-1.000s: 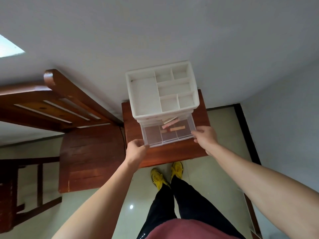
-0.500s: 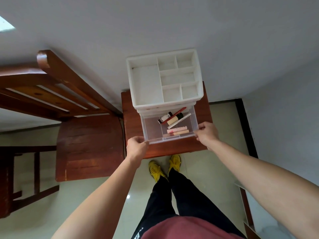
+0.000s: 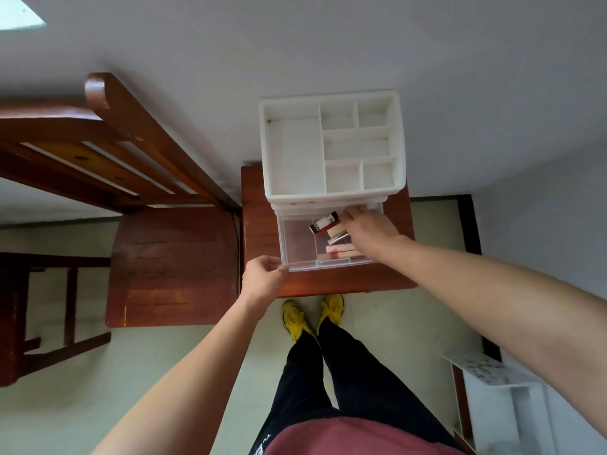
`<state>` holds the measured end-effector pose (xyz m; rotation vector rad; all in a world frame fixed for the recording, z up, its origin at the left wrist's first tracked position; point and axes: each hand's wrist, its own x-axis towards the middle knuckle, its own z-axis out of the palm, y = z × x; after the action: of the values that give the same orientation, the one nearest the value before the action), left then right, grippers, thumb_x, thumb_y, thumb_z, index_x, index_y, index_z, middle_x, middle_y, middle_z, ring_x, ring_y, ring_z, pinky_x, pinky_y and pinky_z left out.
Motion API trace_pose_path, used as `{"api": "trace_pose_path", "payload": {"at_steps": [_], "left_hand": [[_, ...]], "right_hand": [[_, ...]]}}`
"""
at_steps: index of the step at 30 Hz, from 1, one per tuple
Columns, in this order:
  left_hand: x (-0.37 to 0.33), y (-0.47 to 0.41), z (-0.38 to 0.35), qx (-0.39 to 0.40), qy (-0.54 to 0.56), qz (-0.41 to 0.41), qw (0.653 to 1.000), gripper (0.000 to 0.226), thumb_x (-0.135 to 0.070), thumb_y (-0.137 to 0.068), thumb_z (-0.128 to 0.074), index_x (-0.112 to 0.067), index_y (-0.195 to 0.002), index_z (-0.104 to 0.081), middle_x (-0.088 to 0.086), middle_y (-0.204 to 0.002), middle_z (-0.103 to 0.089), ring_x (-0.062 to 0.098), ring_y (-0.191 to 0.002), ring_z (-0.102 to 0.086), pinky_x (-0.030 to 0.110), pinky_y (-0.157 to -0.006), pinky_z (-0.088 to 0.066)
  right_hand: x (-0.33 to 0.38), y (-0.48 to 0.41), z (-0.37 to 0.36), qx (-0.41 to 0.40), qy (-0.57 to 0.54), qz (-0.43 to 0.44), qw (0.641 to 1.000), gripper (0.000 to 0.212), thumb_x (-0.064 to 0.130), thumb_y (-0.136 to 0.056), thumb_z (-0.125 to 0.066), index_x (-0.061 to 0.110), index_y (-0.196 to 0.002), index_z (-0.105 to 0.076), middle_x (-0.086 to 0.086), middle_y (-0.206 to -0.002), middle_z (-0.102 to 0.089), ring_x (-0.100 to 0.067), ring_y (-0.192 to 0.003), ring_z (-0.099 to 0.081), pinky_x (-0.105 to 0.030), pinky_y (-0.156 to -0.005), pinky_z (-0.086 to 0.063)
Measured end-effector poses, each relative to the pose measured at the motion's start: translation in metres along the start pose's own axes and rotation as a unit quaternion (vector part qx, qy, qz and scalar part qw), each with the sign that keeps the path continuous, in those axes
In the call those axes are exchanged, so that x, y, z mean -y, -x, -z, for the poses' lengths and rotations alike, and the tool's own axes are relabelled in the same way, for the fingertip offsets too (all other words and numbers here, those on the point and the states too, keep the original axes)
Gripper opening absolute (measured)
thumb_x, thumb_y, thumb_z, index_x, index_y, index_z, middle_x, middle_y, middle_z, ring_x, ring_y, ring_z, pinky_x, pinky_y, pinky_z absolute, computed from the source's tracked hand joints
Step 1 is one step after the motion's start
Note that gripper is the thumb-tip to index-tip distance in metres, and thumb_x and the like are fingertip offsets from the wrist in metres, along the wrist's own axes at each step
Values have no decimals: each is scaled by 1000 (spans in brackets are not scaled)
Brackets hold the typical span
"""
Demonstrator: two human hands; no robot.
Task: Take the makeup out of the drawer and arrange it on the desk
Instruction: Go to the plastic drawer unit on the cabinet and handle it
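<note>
A white organizer [image 3: 295, 152] with open top compartments stands on a small wooden desk [image 3: 256, 224]. Its clear lower drawer [image 3: 295, 244] is pulled out toward me. Inside lie several makeup pieces: a black, white and red tube [image 3: 323, 222], a beige stick [image 3: 336, 229], a silver tube [image 3: 338, 239] and pink sticks [image 3: 338, 250]. My left hand [image 3: 262, 277] pinches the drawer's front left corner. My right hand [image 3: 371, 228] is inside the drawer over the makeup, fingertips at the back right. Its palm hides whether it grips anything.
A wooden chair [image 3: 174, 264] stands close against the desk's left side. A wall runs right behind the organizer. A white rack [image 3: 492, 376] sits on the floor at the lower right. My yellow shoes [image 3: 312, 316] are at the desk's front edge.
The drawer has slid farther out. My right hand has left the drawer's front right corner and gone into the drawer over the makeup. My left hand keeps its hold.
</note>
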<state>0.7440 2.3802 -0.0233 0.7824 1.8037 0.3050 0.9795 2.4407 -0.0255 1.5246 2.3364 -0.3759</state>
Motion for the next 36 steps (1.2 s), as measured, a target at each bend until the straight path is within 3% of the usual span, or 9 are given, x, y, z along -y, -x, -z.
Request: {"api": "trace_pose_path", "payload": {"at_steps": [7,12,16,21,24,27,32,34,36], "left_hand": [[16,1,7,1,25,23,999,17,-24,-79,-71,-18,-95,-69,3,-92,-71,22,-89,-69,46,-85,-57],[21,4,12,-10,27,32,999,11,-22,-79,-69,-22,-90,-68,2,-91,-71,23,-90,-68,46,-86,-57],[18,8,19,-31,11,17,999,16,-25,-79,-67,-21,-95,-67,2,-92,-70,24,-89,-68,47,-84,-57],[-2,14,30,-95,-61,-52,992,15,-17,-87,-58,-19,-98,-67,0,-91,-69,20,-85,-65,33,-79,-54],[-18,18,30,-130,-100,-109,980,17,-13,-89,-55,-13,-98,-69,0,-87,-67,16,-82,-61,24,-72,-45],[-35,17,23,-124,-137,-179,966,18,-9,-88,-53,-10,-94,-70,1,-89,-69,17,-83,-62,26,-72,-47],[-63,12,-6,-31,-293,-311,903,13,0,-81,-49,0,-85,-62,11,-80,-54,34,-76,-55,39,-59,-42],[-70,2,-20,7,-369,-312,875,26,-2,-82,-49,-2,-105,-62,14,-94,-54,33,-83,-53,37,-61,-38],[-74,-11,-35,28,-429,-290,855,42,-7,-85,-51,-10,-127,-53,13,-119,-52,33,-103,-53,40,-73,-45]], "right_hand": [[7,-9,-3,16,143,60,988,33,6,-96,-44,3,-127,-53,-16,-130,-52,-33,-113,-55,-42,-86,-50],[17,-18,-1,53,128,66,988,38,3,-94,-44,4,-133,-47,-16,-131,-52,-33,-114,-55,-42,-83,-52],[18,-29,0,66,126,42,989,46,1,-93,-44,4,-139,-40,-15,-118,-61,-34,-98,-64,-43,-76,-55],[17,-29,-1,74,92,33,992,45,5,-94,-43,8,-140,-40,-8,-101,-67,-28,-88,-66,-33,-61,-41],[14,-23,3,58,44,28,997,43,15,-94,-50,10,-136,-44,-7,-96,-69,-28,-87,-66,-33,-68,-51],[4,-6,14,26,-18,31,999,38,28,-93,-56,11,-127,-50,-7,-95,-69,-27,-89,-67,-38,-78,-56],[-23,30,13,-57,-127,-54,989,25,34,-95,-57,12,-108,-56,0,-78,-66,-18,-61,-61,-36,-59,-55],[-32,44,8,-84,-238,-138,958,17,30,-99,-53,14,-96,-56,2,-69,-62,-18,-54,-57,-35,-53,-50],[-39,56,-3,-95,-391,-255,879,16,28,-99,-52,17,-88,-56,2,-67,-62,-16,-56,-59,-33,-54,-49]]}}
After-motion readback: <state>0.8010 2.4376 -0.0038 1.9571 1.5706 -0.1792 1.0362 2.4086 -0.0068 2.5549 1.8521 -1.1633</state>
